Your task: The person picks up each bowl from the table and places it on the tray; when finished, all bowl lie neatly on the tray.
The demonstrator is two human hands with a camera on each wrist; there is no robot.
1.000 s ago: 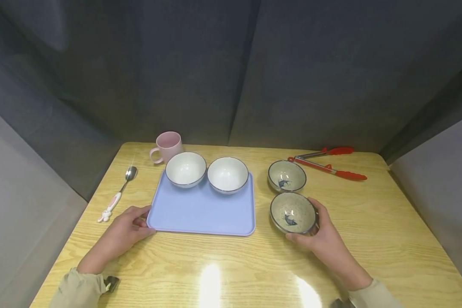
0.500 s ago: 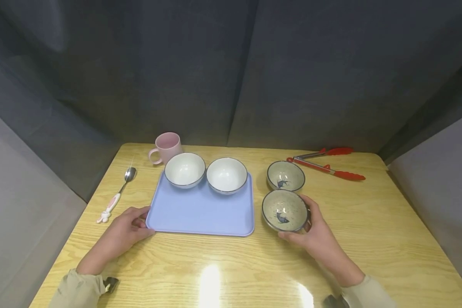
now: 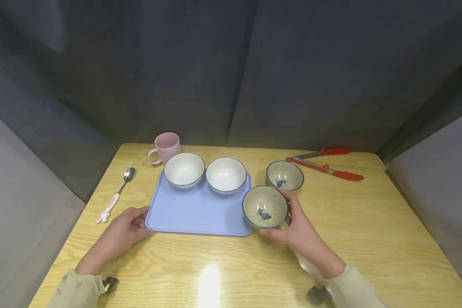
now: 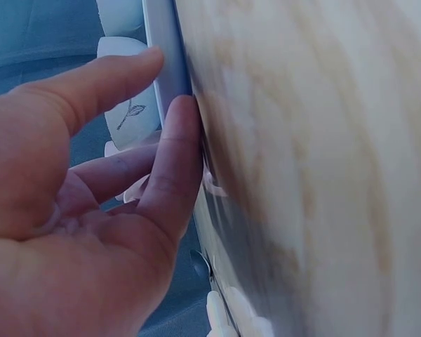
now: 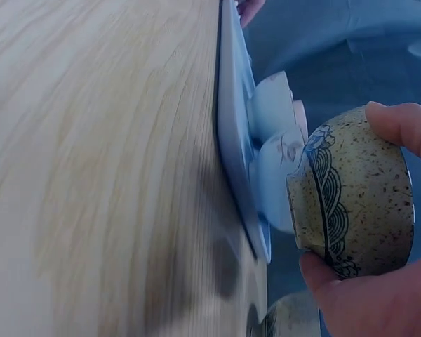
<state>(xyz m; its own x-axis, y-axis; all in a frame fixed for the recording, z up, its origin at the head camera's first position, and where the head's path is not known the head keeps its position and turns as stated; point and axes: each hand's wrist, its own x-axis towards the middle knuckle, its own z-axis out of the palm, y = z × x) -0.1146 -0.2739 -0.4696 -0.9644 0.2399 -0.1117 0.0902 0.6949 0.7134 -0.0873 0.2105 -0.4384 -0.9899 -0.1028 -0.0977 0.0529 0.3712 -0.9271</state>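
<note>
My right hand (image 3: pixel 298 226) grips a speckled beige bowl (image 3: pixel 265 207) with a blue fish inside, thumb on the near side and fingers round its right. The right wrist view shows this bowl (image 5: pixel 361 196) raised off the table, foot downward, with a wave pattern outside. It hangs over the right edge of the blue tray (image 3: pixel 192 214). My left hand (image 3: pixel 123 233) holds the tray's near left corner between thumb and fingers. Two white bowls, the left one (image 3: pixel 184 170) and the right one (image 3: pixel 226 175), stand along the tray's back.
A matching fish bowl (image 3: pixel 285 175) stands right of the tray, partly behind the held one. Behind it lie red-handled tongs (image 3: pixel 327 167). At the back left stands a pink mug (image 3: pixel 167 147). A spoon (image 3: pixel 113 201) with a white rabbit handle lies at the left.
My right hand has carried the speckled bowl left, from beside the tray to over its right edge. The left hand stays at the tray corner.
</note>
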